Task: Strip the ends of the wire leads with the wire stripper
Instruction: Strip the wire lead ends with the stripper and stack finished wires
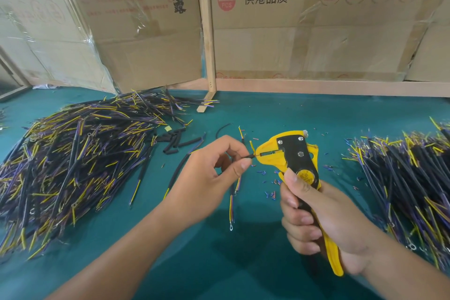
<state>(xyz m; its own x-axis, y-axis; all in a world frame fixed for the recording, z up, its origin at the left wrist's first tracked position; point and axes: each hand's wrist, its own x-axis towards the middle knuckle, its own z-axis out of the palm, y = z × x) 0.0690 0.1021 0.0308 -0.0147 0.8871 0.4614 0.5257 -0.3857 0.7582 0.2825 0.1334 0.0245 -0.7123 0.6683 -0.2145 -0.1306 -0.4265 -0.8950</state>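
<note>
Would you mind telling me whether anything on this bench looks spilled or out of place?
Only small blue and red insulation offcuts scattered over the green bench mat beneath the yellow-and-black wire stripper; expected stripping debris, nothing else odd.

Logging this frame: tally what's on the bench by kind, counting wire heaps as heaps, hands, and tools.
Wire heaps: 2, a large one at left and one at right
Hands: 2, left hand pinching a wire lead, right hand gripping the stripper
Wire strippers: 1, yellow and black
Total: 5
</note>
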